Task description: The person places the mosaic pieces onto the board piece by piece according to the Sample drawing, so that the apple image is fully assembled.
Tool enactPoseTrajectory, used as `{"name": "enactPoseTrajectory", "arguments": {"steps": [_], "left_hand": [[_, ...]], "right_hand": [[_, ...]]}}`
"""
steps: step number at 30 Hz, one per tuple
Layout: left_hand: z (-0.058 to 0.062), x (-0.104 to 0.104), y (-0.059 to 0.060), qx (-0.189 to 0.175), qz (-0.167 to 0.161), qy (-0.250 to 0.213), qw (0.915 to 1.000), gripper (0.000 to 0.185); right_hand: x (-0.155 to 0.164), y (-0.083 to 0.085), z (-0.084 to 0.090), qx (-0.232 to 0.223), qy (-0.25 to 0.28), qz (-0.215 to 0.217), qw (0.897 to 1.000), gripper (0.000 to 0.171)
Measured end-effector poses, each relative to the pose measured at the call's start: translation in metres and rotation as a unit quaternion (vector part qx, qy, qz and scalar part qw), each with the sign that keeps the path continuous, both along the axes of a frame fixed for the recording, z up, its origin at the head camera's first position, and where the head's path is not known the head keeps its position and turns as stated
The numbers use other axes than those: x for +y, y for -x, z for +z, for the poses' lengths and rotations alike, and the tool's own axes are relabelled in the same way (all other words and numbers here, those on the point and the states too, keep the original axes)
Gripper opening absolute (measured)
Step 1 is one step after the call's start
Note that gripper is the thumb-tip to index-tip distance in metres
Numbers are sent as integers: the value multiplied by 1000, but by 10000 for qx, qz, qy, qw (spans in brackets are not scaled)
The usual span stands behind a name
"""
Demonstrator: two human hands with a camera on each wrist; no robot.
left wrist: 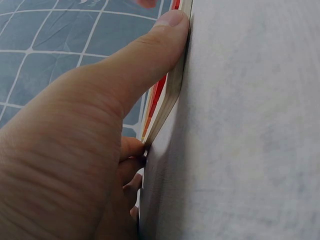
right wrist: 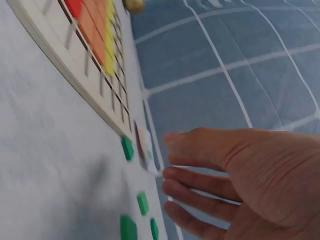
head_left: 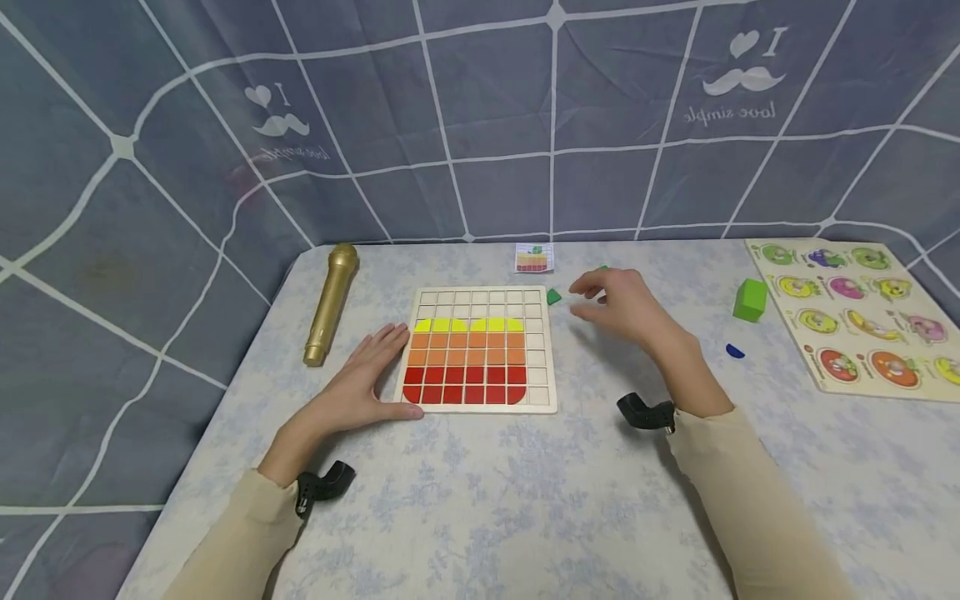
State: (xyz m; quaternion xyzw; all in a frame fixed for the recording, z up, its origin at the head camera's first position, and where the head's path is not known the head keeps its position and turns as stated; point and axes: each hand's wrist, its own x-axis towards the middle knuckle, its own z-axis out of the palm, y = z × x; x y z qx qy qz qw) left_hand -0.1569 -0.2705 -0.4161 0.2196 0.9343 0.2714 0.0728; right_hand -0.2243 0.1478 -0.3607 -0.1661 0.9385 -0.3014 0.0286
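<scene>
- The left hand (head_left: pixel 365 379) lies flat on the table (head_left: pixel 487 492), fingers straight and spread narrow, pressed against the left edge of the wooden grid board (head_left: pixel 545 350); the left wrist view shows its thumb (left wrist: pixel 150 55) touching the board's rim.
- The board sits at the table's centre, its cells filled with red, orange and yellow tiles in rows, with bare cells along the top and right side.
- The right hand (head_left: pixel 626 308) hovers at 2 o'clock from the board, fingers loosely extended and slightly apart, holding nothing.
- Small green tiles lie on the cloth under and beside that hand: one green tile (head_left: pixel 553 297) just off the board's top right corner; the right wrist view shows several more near the fingertips (right wrist: pixel 172 172).
- A small pattern card (head_left: pixel 534 258) lies at 12 o'clock from the board.
- A gold microphone (head_left: pixel 331 302) lies at 9 o'clock.
- A green cube (head_left: pixel 750 300), a blue piece (head_left: pixel 734 352) and a fruit puzzle board (head_left: pixel 862 325) sit at 3 o'clock.
</scene>
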Motion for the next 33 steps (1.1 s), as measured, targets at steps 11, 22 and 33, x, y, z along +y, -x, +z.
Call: {"name": "enactPoseTrajectory", "arguments": {"steps": [11,22,33], "left_hand": [[4,-2,1,0,35,13,10000,128],[3,0,-1,40,-52,-84,9999,125],[0,2,-1,50,-14,-76,10000,125]], "right_hand": [[33,2,4,-726,-612,-288,9951,40],[31,5,-17,-277,-407,-239,9985,19],[13,3,-24,151,-75,-171,9997,20]]}}
